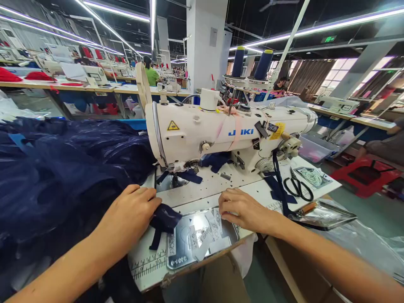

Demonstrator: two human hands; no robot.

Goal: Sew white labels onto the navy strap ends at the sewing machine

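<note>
The left hand (135, 209) grips a navy fabric piece (166, 218) by the metal tray (182, 233); printed labels (205, 230) lie there unattached. Whether the right hand (241, 209) pinches one, I can't tell.

Up close there are two hands (134, 208) (241, 208), one big white sewing machine (186, 126) and two cones of dark blue thread (238, 63) (264, 65). I also count one pair of black scissors (296, 181), one yellow warning triangle (173, 126) and one red stool (362, 174).
</note>
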